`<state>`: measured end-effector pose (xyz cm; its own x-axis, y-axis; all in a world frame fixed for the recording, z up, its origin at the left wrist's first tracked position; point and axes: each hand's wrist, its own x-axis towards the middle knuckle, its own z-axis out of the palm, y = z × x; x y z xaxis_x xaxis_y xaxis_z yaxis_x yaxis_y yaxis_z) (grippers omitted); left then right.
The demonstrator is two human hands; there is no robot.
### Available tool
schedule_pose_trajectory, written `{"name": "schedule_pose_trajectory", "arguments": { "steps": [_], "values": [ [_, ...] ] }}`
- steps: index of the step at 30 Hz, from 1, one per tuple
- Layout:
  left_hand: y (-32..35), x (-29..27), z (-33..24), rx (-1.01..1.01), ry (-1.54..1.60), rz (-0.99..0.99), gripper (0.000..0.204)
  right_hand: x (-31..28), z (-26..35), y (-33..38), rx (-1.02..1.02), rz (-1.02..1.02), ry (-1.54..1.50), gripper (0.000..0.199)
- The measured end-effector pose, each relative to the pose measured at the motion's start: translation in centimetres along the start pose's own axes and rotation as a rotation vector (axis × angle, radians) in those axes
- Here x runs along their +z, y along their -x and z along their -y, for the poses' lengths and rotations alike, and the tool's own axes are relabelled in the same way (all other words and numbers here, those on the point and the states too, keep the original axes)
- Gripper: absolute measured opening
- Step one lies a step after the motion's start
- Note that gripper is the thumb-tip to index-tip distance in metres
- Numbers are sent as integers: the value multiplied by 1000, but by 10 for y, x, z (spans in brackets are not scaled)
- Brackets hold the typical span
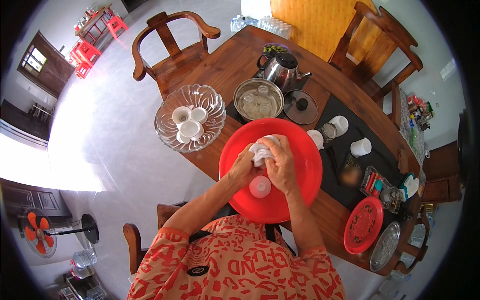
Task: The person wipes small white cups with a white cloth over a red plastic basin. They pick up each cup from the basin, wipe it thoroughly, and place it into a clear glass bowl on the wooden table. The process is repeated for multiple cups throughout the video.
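Note:
Both my hands grip a bunched white cloth [262, 151] above a large red basin [305, 175]. My left hand [242, 166] closes round the cloth's left side, and my right hand [281, 162] squeezes it from the right. Whether something sits inside the cloth is hidden. Below my hands, a small translucent white cup [260, 186] rests in the basin. Left of the basin, a clear scalloped glass bowl [216, 107] holds several white cups [190, 129]. Just beyond the basin, a steel pot [239, 95] contains small clear cups in liquid.
A steel kettle [280, 72] and a glass lid [301, 107] stand behind the basin. To the right lie a white mug [360, 147], a red tray [364, 225], a clear tray [385, 246] and a rack of small items [375, 185]. Wooden chairs [170, 55] surround the table.

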<state>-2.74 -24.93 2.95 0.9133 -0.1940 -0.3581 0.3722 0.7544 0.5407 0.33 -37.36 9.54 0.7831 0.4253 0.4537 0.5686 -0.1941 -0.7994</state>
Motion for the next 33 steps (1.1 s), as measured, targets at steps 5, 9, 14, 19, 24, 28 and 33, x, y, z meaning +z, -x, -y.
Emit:
{"name": "schedule_pose_trajectory", "arguments": {
  "steps": [5, 9, 14, 19, 24, 28, 33],
  "values": [
    [24, 24, -15, 20, -420, -20, 37, -18, -15, -13, 253, 91, -260, 40],
    [23, 39, -6, 424, -635, -95, 35, -12, -38, -6, 360, 40, -347, 33],
    [3, 25, -2, 489, -633, -258, 29, 10, -16, 15, 634, -130, -788, 31],
    [-8, 34, -2, 434, -470, -346, 28, 19, -9, 31, 671, -81, -614, 23],
    [-24, 16, -2, 479, -633, -422, 24, 18, -30, 54, 340, 59, -94, 30],
    [-25, -12, 6, 590, -618, -356, 24, -1, -27, 49, 391, 9, -99, 41],
    [-9, -6, 2, 275, -317, 62, 38, 7, -27, 23, 319, -78, 202, 41]
  ]
}}
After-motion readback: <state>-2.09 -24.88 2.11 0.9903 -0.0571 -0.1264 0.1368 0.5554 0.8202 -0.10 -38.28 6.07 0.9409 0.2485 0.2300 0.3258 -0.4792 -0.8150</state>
